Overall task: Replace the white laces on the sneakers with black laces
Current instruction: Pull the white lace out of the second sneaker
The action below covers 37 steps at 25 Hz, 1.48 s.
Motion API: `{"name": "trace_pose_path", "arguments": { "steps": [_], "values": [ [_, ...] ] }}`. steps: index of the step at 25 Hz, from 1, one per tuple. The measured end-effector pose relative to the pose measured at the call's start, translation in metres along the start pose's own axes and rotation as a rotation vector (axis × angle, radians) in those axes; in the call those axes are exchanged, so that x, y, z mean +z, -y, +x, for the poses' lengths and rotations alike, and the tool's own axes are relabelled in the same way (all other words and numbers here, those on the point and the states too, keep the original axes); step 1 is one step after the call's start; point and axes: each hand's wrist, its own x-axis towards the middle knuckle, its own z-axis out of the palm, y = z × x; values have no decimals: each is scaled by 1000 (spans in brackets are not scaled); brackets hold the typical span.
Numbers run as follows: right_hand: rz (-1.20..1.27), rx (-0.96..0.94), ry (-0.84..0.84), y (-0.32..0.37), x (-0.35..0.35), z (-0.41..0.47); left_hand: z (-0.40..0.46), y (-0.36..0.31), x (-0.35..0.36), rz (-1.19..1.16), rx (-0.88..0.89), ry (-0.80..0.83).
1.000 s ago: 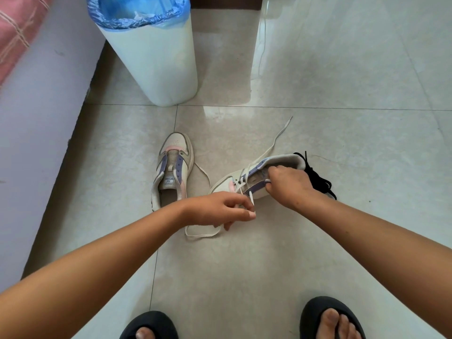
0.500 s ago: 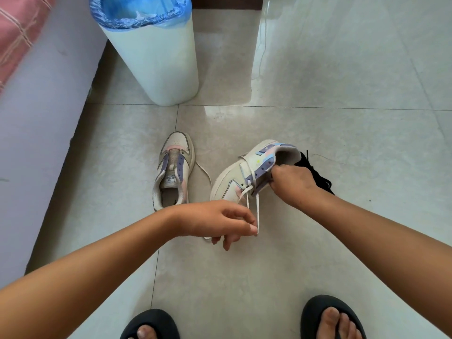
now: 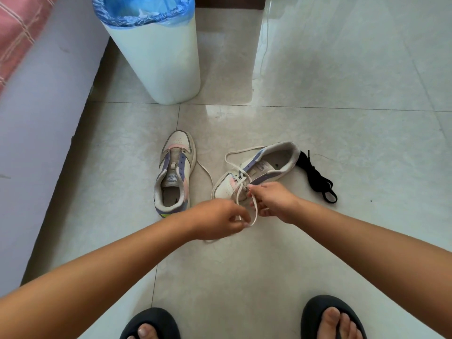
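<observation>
- right sneaker [image 3: 259,172] — half a second ago i had it tipped up off the tile; now it lies back down on the floor [image 3: 342,118], heel end away from me, white lace [image 3: 241,177] only through the eyelets near the toe.
- my left hand [image 3: 220,220] — fingertips pinched on a loop of that lace, drawn further toward me than before.
- my right hand [image 3: 271,200] — shifted from the collar to the lace, fingers curled round a strand beside the toe.
- left sneaker [image 3: 175,172] — unmoved, already stripped of its lace.
- black laces [image 3: 318,178] — bundled behind the right sneaker's heel, untouched.
- reading: unlacing nearly finished; threading black not yet begun.
</observation>
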Motion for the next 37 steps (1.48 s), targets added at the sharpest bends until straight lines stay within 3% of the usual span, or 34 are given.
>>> {"name": "trace_pose_path", "arguments": {
  "steps": [4, 7, 11, 12, 14, 16, 20, 21, 24, 26, 27, 29, 30, 31, 34, 37],
  "values": [
    [-120, -165, -76, -2, -4, 10, 43, 24, 24, 120, -276, -344],
    [-295, -269, -96, -19, -15, 0, 64, 31, 42, 178, -288, -456],
    [33, 9, -105, -46, -25, -19, 69, 36, 49, 208, -288, -519],
    [29, 108, -35, -52, -26, -26, 70, 37, 47, 224, -293, -516],
    [-220, 283, 237, -59, -26, -41, 72, 37, 44, 226, -305, -516],
    [-449, 310, 381, -54, -23, -39, 73, 37, 42, 212, -317, -509],
    [-438, -125, -150, -23, -16, 16, 74, 36, 42, 189, -323, -500],
    [-423, -214, -225, -14, -13, 26, 74, 36, 42, 192, -329, -499],
    [-446, -310, -247, -3, -11, 37, 74, 35, 40, 211, -342, -494],
    [-679, -356, -145, -6, -16, 24, 75, 35, 38, 236, -342, -484],
    [-943, -346, -22, -14, -20, 16, 75, 36, 37, 244, -343, -481],
    [-1529, -174, 274, -36, -23, -7, 75, 36, 38, 250, -337, -484],
    [-1737, -73, 347, -45, -22, -18, 75, 37, 38, 250, -334, -489],
    [-1795, -5, 345, -52, -23, -23, 75, 37, 39, 250, -330, -493],
    [-1397, -45, 66, -33, -23, -10, 76, 38, 39, 243, -315, -498],
    [-1082, -316, -246, 1, -18, 11, 77, 37, 41, 247, -329, -489]
  ]
}}
